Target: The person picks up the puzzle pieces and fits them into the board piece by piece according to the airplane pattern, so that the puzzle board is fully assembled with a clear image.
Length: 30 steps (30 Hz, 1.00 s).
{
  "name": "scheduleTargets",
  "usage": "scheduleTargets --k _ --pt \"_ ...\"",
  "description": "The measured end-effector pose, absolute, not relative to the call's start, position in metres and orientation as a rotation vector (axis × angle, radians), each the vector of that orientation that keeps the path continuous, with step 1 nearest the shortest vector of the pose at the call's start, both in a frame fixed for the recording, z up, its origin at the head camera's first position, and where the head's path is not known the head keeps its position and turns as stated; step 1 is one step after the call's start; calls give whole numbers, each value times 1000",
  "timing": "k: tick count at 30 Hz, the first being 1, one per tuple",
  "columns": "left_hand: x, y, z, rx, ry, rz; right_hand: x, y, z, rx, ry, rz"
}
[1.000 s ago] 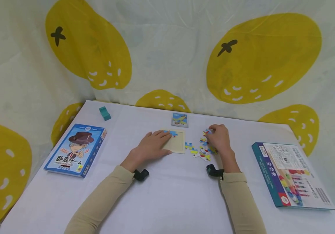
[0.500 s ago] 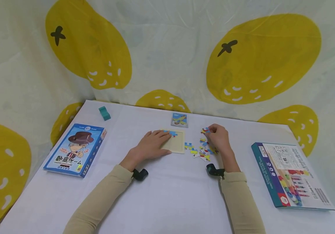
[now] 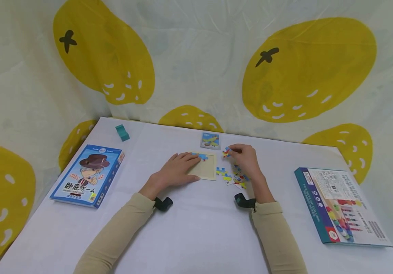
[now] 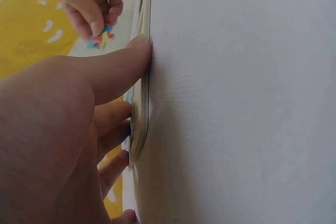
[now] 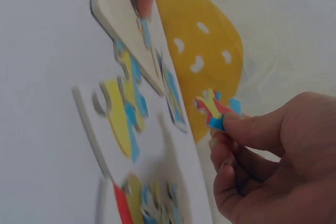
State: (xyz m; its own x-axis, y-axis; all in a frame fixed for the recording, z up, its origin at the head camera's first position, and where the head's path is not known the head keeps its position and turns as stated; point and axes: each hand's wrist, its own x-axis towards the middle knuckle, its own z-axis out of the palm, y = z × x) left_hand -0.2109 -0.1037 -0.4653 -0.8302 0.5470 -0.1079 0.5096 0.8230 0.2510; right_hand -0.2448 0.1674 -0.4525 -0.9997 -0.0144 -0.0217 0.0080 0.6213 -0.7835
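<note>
My left hand (image 3: 180,169) lies on the left part of a pale wooden puzzle tray (image 3: 210,173), fingers stretched out and thumb at its near edge. Joined blue puzzle pieces (image 3: 202,156) show in the tray's top beside the fingertips, partly hidden by them. Thumb and fingers of my right hand (image 3: 246,158) pinch a red, yellow and blue puzzle piece (image 5: 215,109), held up off the table to the right of the tray. Below that hand lies a cluster of loose puzzle pieces (image 3: 229,178), some overlapping one another.
A small airplane picture card (image 3: 211,140) lies behind the tray. At the left are a blue game box (image 3: 88,175) and a teal wavy block (image 3: 122,133). A larger boxed set (image 3: 342,205) lies at the right. Patterned cloth (image 3: 196,57) hangs behind the table.
My right hand has lifted a puzzle piece out of the cluster and moved left with it, toward the tray. My left hand has stayed on the tray.
</note>
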Motion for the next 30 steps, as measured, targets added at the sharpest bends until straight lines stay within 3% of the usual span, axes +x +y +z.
scheduleTargets --k 11,30 --pt "-212 -104 -465 844 2812 354 -243 137 -465 -174 2811 -1375" --pt "-209 -105 -462 910 2794 396 -247 108 -473 -112 2922 -1337"
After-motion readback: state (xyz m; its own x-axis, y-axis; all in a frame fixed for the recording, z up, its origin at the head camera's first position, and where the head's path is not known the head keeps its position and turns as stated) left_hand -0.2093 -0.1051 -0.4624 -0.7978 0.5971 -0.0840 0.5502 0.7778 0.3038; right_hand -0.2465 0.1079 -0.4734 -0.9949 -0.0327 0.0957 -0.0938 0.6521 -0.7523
